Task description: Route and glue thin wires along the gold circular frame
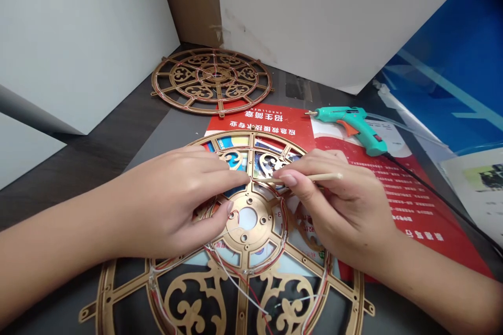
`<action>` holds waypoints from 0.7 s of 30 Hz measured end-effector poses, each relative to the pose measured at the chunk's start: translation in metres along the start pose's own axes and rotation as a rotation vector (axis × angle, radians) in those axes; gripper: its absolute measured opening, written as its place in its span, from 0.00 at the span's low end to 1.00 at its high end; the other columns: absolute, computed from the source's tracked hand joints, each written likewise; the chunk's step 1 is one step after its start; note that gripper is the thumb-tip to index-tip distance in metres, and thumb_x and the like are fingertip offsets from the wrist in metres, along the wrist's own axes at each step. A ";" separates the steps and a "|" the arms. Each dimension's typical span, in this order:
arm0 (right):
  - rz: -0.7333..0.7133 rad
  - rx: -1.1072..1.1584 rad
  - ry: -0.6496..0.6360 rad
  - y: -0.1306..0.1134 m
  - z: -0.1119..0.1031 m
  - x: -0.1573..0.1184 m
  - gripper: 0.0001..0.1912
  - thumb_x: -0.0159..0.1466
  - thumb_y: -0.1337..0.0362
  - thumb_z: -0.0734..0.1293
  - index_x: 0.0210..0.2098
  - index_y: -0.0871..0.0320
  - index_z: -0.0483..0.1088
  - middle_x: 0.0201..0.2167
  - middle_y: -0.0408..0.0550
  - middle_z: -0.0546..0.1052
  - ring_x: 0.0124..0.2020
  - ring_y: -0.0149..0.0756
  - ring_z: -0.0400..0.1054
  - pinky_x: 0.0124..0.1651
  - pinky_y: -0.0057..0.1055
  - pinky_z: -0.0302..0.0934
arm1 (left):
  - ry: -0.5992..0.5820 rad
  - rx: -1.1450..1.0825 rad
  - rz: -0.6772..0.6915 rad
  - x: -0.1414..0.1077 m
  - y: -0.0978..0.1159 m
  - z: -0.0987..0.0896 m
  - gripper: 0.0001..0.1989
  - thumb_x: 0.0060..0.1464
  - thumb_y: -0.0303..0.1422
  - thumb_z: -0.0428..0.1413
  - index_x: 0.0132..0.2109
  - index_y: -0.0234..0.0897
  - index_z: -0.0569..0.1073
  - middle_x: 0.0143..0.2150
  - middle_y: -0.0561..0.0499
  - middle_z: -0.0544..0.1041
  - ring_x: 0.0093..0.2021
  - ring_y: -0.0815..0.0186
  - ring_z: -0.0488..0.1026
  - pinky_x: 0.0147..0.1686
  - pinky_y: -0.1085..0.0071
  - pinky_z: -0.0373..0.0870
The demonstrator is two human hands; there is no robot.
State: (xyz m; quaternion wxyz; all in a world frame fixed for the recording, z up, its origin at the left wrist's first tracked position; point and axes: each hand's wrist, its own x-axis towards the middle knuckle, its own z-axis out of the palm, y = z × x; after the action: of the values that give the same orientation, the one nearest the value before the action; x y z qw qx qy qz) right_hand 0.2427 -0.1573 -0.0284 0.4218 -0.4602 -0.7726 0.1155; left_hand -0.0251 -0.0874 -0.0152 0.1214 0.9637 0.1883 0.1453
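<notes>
Thin red and white wires (255, 301) over a round, scrolled gold frame (257, 234) on the dark surface (102, 152), left hand (184, 188) across it with thumb and forefinger parted, right hand (346, 204) pinching a slim pale stick (326, 177), glossy red leaflet (416, 193), smooth teal glue gun (348, 121), similar spoked wheel (215, 82) behind

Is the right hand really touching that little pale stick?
Touching. The head view shows the right hand pinching the pale stick, with part of it poking out on either side of the pinch.
</notes>
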 end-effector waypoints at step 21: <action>-0.039 -0.020 -0.029 0.001 -0.002 -0.001 0.11 0.82 0.67 0.69 0.43 0.53 0.83 0.36 0.38 0.89 0.35 0.31 0.81 0.41 0.39 0.61 | -0.014 0.010 -0.006 0.002 0.001 -0.002 0.16 0.74 0.30 0.52 0.59 0.41 0.82 0.35 0.54 0.82 0.36 0.61 0.78 0.42 0.62 0.71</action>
State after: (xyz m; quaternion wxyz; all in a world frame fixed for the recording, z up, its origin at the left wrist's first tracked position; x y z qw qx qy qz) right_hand 0.2447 -0.1578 -0.0285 0.4081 -0.4476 -0.7885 0.1065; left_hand -0.0233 -0.0873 -0.0121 0.1184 0.9647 0.1911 0.1372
